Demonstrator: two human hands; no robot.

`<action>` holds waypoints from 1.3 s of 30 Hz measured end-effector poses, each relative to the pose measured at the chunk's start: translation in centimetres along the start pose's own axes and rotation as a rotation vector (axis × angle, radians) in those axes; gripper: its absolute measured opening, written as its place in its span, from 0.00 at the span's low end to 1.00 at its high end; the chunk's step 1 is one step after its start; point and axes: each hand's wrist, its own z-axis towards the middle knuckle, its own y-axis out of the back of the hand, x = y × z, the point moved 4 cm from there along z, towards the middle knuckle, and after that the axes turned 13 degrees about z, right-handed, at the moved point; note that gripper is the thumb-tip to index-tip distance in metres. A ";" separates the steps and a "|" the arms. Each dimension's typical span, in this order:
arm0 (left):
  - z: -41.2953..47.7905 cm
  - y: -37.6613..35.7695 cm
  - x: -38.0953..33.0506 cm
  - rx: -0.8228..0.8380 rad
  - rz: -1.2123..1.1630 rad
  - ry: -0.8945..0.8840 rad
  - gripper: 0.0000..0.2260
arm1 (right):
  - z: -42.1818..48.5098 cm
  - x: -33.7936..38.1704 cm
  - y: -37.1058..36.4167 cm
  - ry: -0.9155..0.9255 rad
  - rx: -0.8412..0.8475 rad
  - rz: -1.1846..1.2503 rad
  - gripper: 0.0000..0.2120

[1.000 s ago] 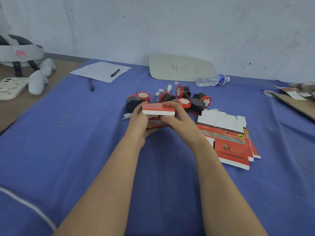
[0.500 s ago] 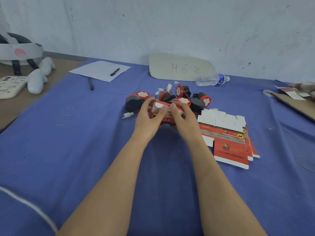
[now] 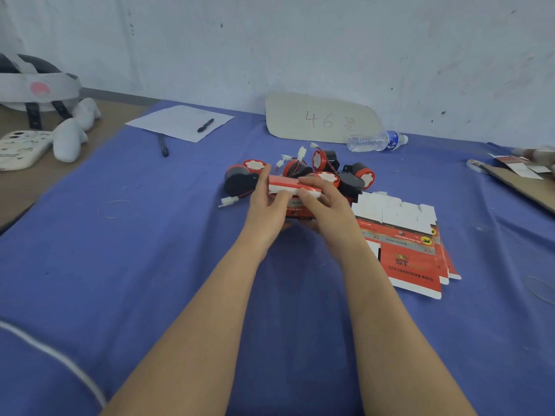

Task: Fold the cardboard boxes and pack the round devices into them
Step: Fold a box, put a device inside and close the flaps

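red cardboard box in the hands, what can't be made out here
- Red and white cardboard box, head view: its inside and contents, covered by the left hand and right hand gripping it.
- Flat red cardboard blanks: print too small to read.
- Blurred brownish thing, right edge: cut off.

Water bottle [image 3: 377, 141] beside card [image 3: 324, 118] (marked 46), pen [image 3: 205, 125] on paper [image 3: 177, 121]

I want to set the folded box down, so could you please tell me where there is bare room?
Bare blue cloth lies left of the left hand, nearer than the paper. Crowded behind the box at the round devices, and right of it at the flat boxes.
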 end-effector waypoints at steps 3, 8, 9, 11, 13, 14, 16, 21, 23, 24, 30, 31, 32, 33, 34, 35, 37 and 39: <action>0.0 -0.3 -0.3 0.016 0.028 0.023 0.26 | 0.0 0.1 0.0 0.015 0.009 -0.016 0.09; 0.1 -0.5 -0.4 0.003 0.020 0.069 0.25 | 0.0 0.1 0.2 0.032 0.034 -0.103 0.10; 0.1 -0.4 -0.3 -0.001 0.015 0.068 0.25 | -0.1 0.1 0.2 0.030 0.046 -0.108 0.10; 0.0 -0.3 -0.2 -0.009 -0.011 0.065 0.26 | -0.1 0.2 0.2 0.017 0.070 -0.112 0.10; 0.1 0.0 0.1 -0.012 -0.056 0.082 0.24 | -0.2 0.2 0.2 -0.001 0.097 -0.107 0.11; 0.1 0.1 0.2 -0.012 -0.077 0.100 0.23 | -0.2 0.2 0.2 -0.008 0.110 -0.099 0.11; 0.2 0.2 0.3 -0.007 -0.137 0.162 0.17 | -0.3 0.2 0.1 -0.021 0.129 -0.072 0.12; 0.3 0.4 0.3 -0.030 -0.091 0.147 0.17 | -0.3 0.2 0.0 -0.034 0.127 -0.023 0.10; 0.2 0.4 0.3 -0.035 -0.051 0.109 0.21 | -0.3 0.3 0.0 -0.005 0.146 -0.068 0.11; 0.2 0.4 0.4 -0.035 -0.046 0.104 0.23 | -0.3 0.2 0.0 0.010 0.143 -0.101 0.12; 0.1 0.4 0.5 -0.026 -0.054 0.145 0.21 | -0.2 -0.1 0.2 0.027 0.066 -0.175 0.11; 0.1 0.4 0.5 -0.026 -0.058 0.151 0.20 | -0.2 -0.1 0.2 0.015 0.062 -0.161 0.10; 0.1 0.4 0.4 -0.029 -0.065 0.153 0.19 | -0.2 -0.1 0.2 0.004 0.058 -0.143 0.09; 0.1 0.4 0.4 -0.032 -0.072 0.152 0.18 | -0.3 -0.1 0.2 -0.009 0.053 -0.126 0.09; 0.1 0.4 0.4 -0.032 -0.075 0.150 0.17 | -0.3 -0.2 0.2 -0.024 0.050 -0.111 0.09; 0.1 0.4 0.4 -0.031 -0.073 0.146 0.17 | -0.3 -0.2 0.2 -0.040 0.051 -0.103 0.09; 0.0 0.3 0.4 -0.029 -0.063 0.135 0.17 | -0.3 -0.2 0.3 -0.071 0.065 -0.102 0.10; 0.0 0.3 0.3 -0.028 -0.060 0.128 0.18 | -0.4 -0.2 0.4 -0.107 0.081 -0.088 0.10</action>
